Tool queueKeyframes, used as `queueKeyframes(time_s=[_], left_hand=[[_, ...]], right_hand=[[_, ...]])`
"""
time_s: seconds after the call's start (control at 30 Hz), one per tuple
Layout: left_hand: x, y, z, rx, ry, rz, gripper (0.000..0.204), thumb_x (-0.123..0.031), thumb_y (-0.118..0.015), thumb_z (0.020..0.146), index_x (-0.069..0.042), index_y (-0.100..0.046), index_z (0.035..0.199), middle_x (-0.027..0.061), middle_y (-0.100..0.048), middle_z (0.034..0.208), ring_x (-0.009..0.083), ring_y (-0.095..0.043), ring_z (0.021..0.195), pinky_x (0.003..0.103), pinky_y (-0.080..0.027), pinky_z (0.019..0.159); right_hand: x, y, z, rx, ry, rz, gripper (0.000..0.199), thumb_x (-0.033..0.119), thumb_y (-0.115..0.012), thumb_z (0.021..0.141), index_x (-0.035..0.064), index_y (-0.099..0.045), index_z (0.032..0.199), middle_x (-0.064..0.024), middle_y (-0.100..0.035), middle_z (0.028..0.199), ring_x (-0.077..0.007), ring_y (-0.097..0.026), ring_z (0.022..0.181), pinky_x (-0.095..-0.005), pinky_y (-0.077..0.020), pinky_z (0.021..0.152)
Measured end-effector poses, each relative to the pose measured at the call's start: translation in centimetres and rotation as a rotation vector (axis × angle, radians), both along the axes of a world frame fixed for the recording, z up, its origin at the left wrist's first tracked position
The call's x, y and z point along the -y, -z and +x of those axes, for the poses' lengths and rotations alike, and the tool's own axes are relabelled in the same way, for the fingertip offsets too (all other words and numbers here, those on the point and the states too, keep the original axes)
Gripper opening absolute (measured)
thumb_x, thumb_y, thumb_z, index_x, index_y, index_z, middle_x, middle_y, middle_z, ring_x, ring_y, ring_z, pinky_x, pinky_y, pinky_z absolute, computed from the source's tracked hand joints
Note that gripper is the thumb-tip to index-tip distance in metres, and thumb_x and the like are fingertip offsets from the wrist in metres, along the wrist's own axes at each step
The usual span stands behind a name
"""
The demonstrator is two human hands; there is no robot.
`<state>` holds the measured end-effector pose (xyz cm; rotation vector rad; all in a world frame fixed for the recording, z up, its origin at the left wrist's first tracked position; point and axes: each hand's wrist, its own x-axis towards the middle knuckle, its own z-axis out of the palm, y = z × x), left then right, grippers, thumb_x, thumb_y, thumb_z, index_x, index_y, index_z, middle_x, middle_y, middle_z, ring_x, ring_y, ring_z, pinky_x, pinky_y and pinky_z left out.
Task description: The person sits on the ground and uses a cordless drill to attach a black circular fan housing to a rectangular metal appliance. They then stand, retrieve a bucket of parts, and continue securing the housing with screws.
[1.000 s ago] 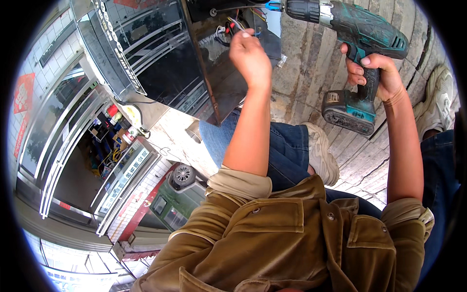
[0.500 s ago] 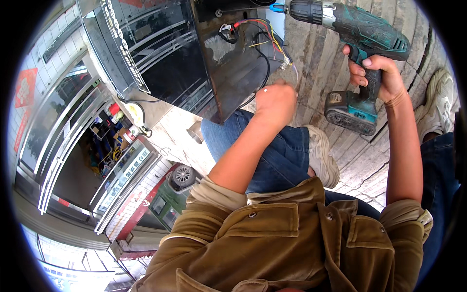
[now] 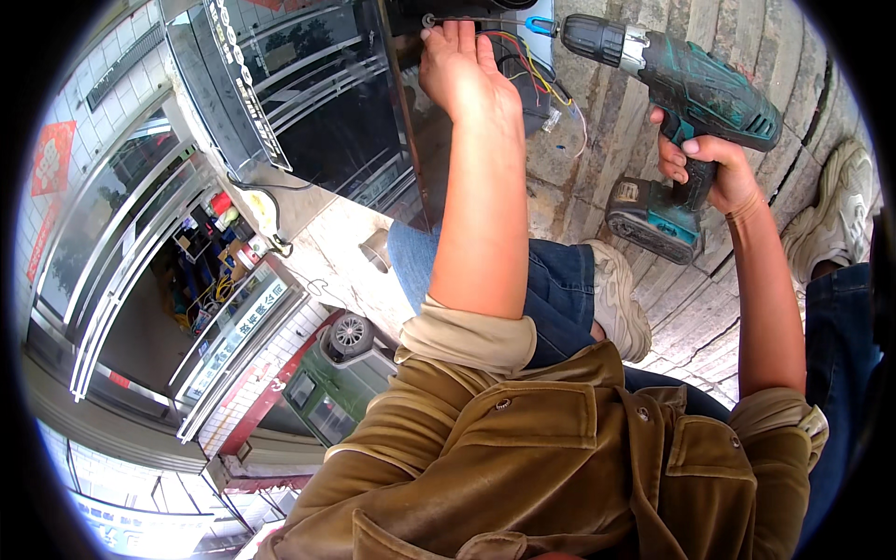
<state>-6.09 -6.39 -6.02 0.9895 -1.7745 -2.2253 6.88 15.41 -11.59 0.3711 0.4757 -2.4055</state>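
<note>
My right hand (image 3: 714, 173) grips the handle of a black and teal cordless drill (image 3: 705, 93), index finger by the trigger. A blue piece (image 3: 539, 26) sits at its chuck, and a thin rod (image 3: 490, 20) runs left from there toward a small round metal piece (image 3: 428, 20) on the dark panelled cabinet (image 3: 327, 103). My left hand (image 3: 471, 79) reaches up to the cabinet, fingers stretched out just below the rod, the leftmost fingertip close to the round piece. Whether it touches is unclear. Loose coloured wires (image 3: 532, 65) with a white connector (image 3: 552, 119) hang beside this hand.
Paved ground (image 3: 597, 140) lies under the drill. My bent leg in blue jeans (image 3: 560, 289) and shoe (image 3: 618, 299) are below the cabinet; another shoe (image 3: 831, 205) is at the right. A green vehicle (image 3: 327, 397) and an open shopfront (image 3: 177, 280) stand to the left.
My left hand has moved up and left, from beside the wires to near the round metal piece, and its fingers have straightened. The drill has shifted slightly down.
</note>
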Motion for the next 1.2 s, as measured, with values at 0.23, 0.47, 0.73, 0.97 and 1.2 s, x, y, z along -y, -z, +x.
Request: queueKeyframes(time_s=[0.23,0.47,0.73,0.97,1.2], left_hand=[[3.3,1.6,-2.1,0.018,-0.09,0.256,0.027,-0.027,-0.048,0.094,-0.006,-0.044,0.11,0.0048,-0.057,0.111,0.0207,-0.056,0.106,0.04,-0.042,0.094],[3.1,2.1,-2.5,0.009,-0.224,0.381,0.014,-0.023,-0.054,0.09,-0.01,-0.052,0.093,-0.0006,-0.061,0.092,0.0144,-0.061,0.083,0.034,-0.046,0.078],[2.3,2.2,-1.5,-0.029,-0.159,0.371,0.01,-0.017,-0.051,0.091,-0.008,-0.055,0.093,-0.0004,-0.062,0.086,0.0125,-0.061,0.08,0.031,-0.047,0.077],[1.4,1.3,-0.4,-0.042,-0.214,0.424,0.021,-0.011,-0.047,0.09,-0.014,-0.051,0.111,-0.0004,-0.056,0.092,0.0135,-0.056,0.079,0.031,-0.047,0.08],[1.6,0.2,0.8,-0.031,-0.201,0.402,0.026,-0.004,-0.046,0.086,-0.018,-0.052,0.107,0.0044,-0.054,0.086,0.0167,-0.055,0.076,0.038,-0.047,0.081]], right_hand=[[0.6,-0.6,0.7,-0.066,-0.004,0.167,0.049,0.017,-0.058,0.067,-0.0024,-0.051,0.112,-0.0036,-0.048,0.068,-0.0119,-0.042,0.058,-0.0244,-0.0354,0.057],[0.5,-0.8,1.2,-0.071,-0.017,0.232,0.049,0.018,-0.06,0.067,-0.0029,-0.051,0.11,-0.0037,-0.049,0.069,-0.0118,-0.043,0.058,-0.0243,-0.0357,0.057],[0.5,-0.5,2.4,-0.056,-0.003,0.23,0.049,0.016,-0.059,0.069,-0.0032,-0.051,0.113,-0.003,-0.05,0.07,-0.0112,-0.043,0.059,-0.024,-0.0366,0.059],[1.1,-0.9,2.9,-0.048,-0.036,0.278,0.053,0.023,-0.06,0.066,-0.0015,-0.05,0.112,-0.0024,-0.045,0.066,-0.0121,-0.041,0.059,-0.0238,-0.035,0.059],[-1.3,-0.5,3.4,-0.038,-0.046,0.313,0.054,0.025,-0.063,0.063,-0.0017,-0.052,0.109,-0.0029,-0.045,0.065,-0.0121,-0.041,0.054,-0.0248,-0.0354,0.055]])
